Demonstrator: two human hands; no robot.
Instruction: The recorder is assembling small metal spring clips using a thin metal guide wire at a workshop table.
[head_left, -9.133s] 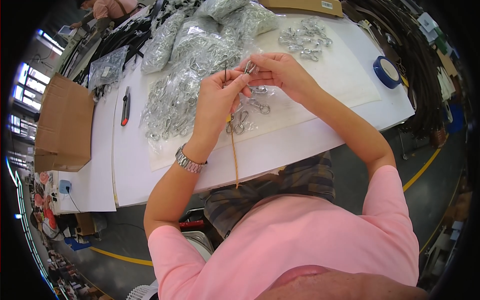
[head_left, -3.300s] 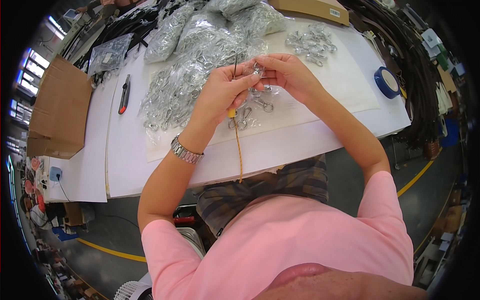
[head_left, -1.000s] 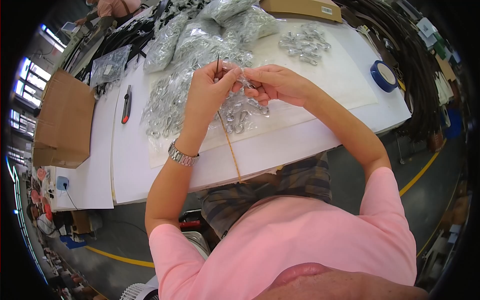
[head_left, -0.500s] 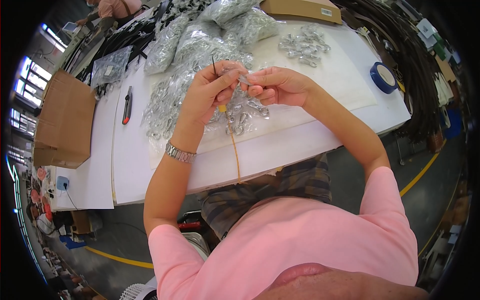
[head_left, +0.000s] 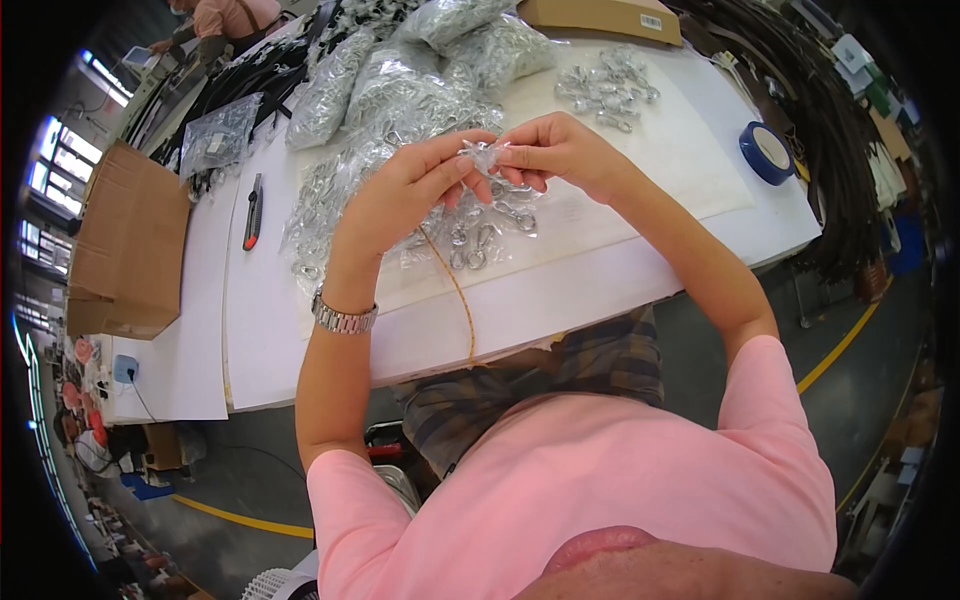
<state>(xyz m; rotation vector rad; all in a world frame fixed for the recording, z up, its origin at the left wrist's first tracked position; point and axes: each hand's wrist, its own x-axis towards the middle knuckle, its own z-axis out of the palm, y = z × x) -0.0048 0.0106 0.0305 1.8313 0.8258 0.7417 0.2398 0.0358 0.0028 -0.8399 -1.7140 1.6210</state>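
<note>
My left hand (head_left: 432, 178) and my right hand (head_left: 545, 155) meet above the table, both closed by thumb and fingers on a small crumpled clear plastic bag (head_left: 483, 154). Whether anything is inside the bag I cannot tell. A thin orange-yellow cord (head_left: 456, 285) runs from under my left hand to the table's front edge; its upper end is hidden. Below and around the left hand spreads a heap of metal snap hooks in clear plastic (head_left: 340, 195). Some bagged hooks (head_left: 475, 247) lie just below my fingers.
A box cutter (head_left: 253, 213) and a cardboard box (head_left: 135, 240) are at the left. Loose snap hooks (head_left: 610, 90) lie at the back, and a blue tape roll (head_left: 767, 153) sits near the right edge. Filled bags (head_left: 400, 75) and dark straps (head_left: 800, 110) surround the white tabletop (head_left: 560, 300).
My left hand has turned and shifted slightly left, and the yellow-handled pointed tool in it is no longer visible. The plastic is spread wider between my fingertips. The cord's upper end has swung left.
</note>
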